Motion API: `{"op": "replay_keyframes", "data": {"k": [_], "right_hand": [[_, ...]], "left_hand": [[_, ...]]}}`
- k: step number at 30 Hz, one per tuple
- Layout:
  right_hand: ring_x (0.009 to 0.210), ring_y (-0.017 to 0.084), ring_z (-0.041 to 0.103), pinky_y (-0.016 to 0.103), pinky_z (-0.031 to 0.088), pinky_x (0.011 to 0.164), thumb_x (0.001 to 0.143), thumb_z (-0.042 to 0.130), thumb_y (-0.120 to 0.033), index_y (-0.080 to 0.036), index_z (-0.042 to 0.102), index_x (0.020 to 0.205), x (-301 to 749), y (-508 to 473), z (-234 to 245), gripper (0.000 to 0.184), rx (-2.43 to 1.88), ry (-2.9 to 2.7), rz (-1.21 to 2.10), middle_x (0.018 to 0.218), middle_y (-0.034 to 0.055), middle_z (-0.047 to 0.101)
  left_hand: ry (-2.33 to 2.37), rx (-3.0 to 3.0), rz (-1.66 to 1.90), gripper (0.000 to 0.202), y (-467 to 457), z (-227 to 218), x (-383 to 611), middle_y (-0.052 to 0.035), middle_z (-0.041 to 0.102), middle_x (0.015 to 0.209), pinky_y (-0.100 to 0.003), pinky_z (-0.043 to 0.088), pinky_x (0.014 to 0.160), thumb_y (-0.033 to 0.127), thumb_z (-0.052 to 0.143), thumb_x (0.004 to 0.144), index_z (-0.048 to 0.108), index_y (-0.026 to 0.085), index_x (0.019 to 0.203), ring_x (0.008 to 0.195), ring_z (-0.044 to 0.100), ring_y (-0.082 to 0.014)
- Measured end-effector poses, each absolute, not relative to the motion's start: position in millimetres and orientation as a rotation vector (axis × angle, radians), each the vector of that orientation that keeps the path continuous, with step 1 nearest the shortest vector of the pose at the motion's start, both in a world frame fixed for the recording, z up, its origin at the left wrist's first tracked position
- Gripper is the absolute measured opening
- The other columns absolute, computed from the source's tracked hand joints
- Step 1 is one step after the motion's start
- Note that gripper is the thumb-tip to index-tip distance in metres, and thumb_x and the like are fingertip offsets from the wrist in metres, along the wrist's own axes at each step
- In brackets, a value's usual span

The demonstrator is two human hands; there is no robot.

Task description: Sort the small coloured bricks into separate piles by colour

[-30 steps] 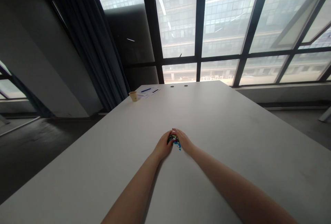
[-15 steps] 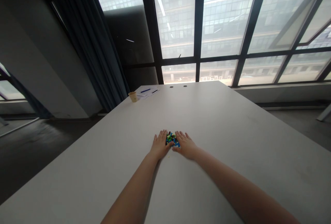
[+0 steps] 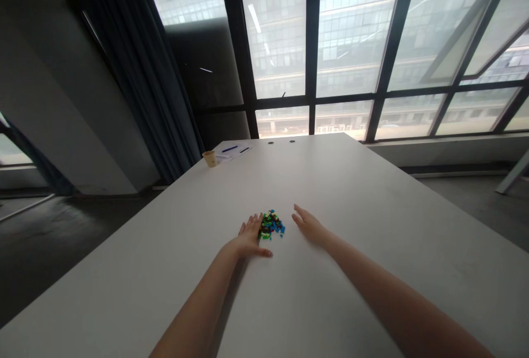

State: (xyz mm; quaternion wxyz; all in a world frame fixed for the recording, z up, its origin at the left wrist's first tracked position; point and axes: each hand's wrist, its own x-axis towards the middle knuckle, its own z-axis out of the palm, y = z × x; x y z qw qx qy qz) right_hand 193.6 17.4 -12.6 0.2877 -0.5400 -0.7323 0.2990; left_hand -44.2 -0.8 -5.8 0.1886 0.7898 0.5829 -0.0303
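A small heap of tiny green, blue and black pieces [image 3: 271, 225] lies on the white table [image 3: 351, 193]. My left hand [image 3: 249, 239] rests flat on the table with fingers spread, touching the heap's left edge. To the right of the heap, a short gap away, my right hand [image 3: 308, 226] lies open with its fingers stretched forward. Neither hand holds anything.
A small paper cup [image 3: 209, 158] and some papers with pens [image 3: 232, 150] sit at the table's far left corner. Two cable holes [image 3: 281, 141] mark the far edge. Dark curtains and large windows stand beyond.
Both hands were cupped together over the pieces; they have opened and drawn apart, the right one moving off to the right, leaving the heap uncovered on the table.
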Motion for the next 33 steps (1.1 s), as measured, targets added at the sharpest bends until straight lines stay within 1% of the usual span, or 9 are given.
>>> {"op": "replay_keyframes", "data": {"k": [4, 9, 12, 17, 19, 22, 25, 29, 33], "right_hand": [[0.126, 0.02, 0.032, 0.036, 0.02, 0.107, 0.085, 0.036, -0.042, -0.009, 0.04, 0.13, 227, 5, -15, 0.055, -1.502, -2.02, 0.746, 0.136, 0.0134, 0.037], [0.125, 0.02, 0.035, 0.034, 0.023, 0.106, 0.087, 0.033, -0.039, -0.004, 0.042, 0.128, 251, -11, -21, 0.054, -1.545, -2.064, 0.643, 0.133, 0.0156, 0.041], [0.125, 0.02, 0.034, 0.034, 0.023, 0.106, 0.087, 0.033, -0.038, -0.006, 0.043, 0.127, 260, -20, -23, 0.052, -1.547, -2.105, 0.588, 0.133, 0.0145, 0.041], [0.126, 0.023, 0.032, 0.038, 0.021, 0.106, 0.086, 0.036, -0.035, -0.007, 0.044, 0.128, 265, -46, -14, 0.05, -1.554, -2.233, 0.443, 0.134, 0.0139, 0.04], [0.126, 0.023, 0.032, 0.039, 0.02, 0.107, 0.085, 0.037, -0.035, -0.009, 0.044, 0.128, 264, -61, -10, 0.05, -1.544, -2.294, 0.37, 0.134, 0.0129, 0.04], [0.126, 0.025, 0.031, 0.042, 0.018, 0.107, 0.083, 0.039, -0.029, -0.009, 0.041, 0.13, 261, -86, -12, 0.052, -1.603, -2.325, 0.297, 0.135, 0.0131, 0.039], [0.129, 0.025, 0.026, 0.041, 0.018, 0.107, 0.079, 0.043, -0.028, -0.009, 0.036, 0.133, 260, -108, -18, 0.058, -1.59, -2.4, 0.336, 0.139, 0.0117, 0.033], [0.131, 0.022, 0.022, 0.04, 0.017, 0.108, 0.087, 0.029, -0.03, -0.014, 0.034, 0.134, 264, -116, -24, 0.051, -1.65, -2.385, 0.355, 0.141, 0.0071, 0.027], [0.132, 0.026, 0.015, 0.046, 0.017, 0.107, 0.086, 0.029, -0.049, -0.013, 0.029, 0.136, 270, -112, -31, 0.062, -1.767, -2.336, 0.337, 0.143, 0.0111, 0.018]], "left_hand": [[1.734, 2.302, 0.021, 0.113, -1, -13, -29, -0.0124, -0.001, 0.147, -0.048, 0.002, 0.107, 0.069, 0.05, 0.059, -0.006, 0.013, 0.139, 0.134, -0.004, -0.0273], [1.826, 2.327, 0.187, 0.102, 9, -21, -12, -0.0134, 0.008, 0.147, -0.049, 0.006, 0.106, 0.067, 0.044, 0.066, -0.002, 0.013, 0.14, 0.134, 0.005, -0.0281], [1.858, 2.321, 0.249, 0.096, 13, -22, -1, -0.0155, 0.013, 0.146, -0.049, 0.009, 0.105, 0.063, 0.043, 0.071, 0.0, 0.012, 0.14, 0.134, 0.009, -0.0277], [2.054, 2.379, 0.492, 0.077, -7, -13, 45, -0.0195, 0.009, 0.145, -0.051, 0.011, 0.105, 0.053, 0.034, 0.081, 0.013, 0.006, 0.138, 0.134, 0.003, -0.0308], [1.949, 2.532, 0.549, 0.072, -30, -10, 72, -0.0197, 0.013, 0.144, -0.051, 0.013, 0.105, 0.048, 0.033, 0.083, 0.016, 0.006, 0.138, 0.134, 0.006, -0.0307], [1.61, 2.754, 0.464, 0.065, -74, -14, 101, -0.0165, 0.016, 0.144, -0.048, 0.017, 0.105, 0.039, 0.034, 0.084, 0.018, 0.008, 0.138, 0.134, 0.009, -0.0289], [1.382, 2.783, 0.294, 0.059, -105, -22, 109, -0.0131, 0.021, 0.143, -0.047, 0.019, 0.106, 0.036, 0.028, 0.086, 0.02, 0.011, 0.138, 0.133, 0.016, -0.027], [1.454, 2.663, 0.147, 0.055, -106, -26, 99, -0.0124, 0.022, 0.142, -0.047, 0.02, 0.106, 0.035, 0.022, 0.088, 0.023, 0.009, 0.137, 0.132, 0.019, -0.0261], [1.532, 2.624, 0.092, 0.059, -91, -26, 87, -0.0121, 0.02, 0.143, -0.047, 0.021, 0.105, 0.04, 0.025, 0.087, 0.022, 0.009, 0.137, 0.132, 0.019, -0.0264]]}}
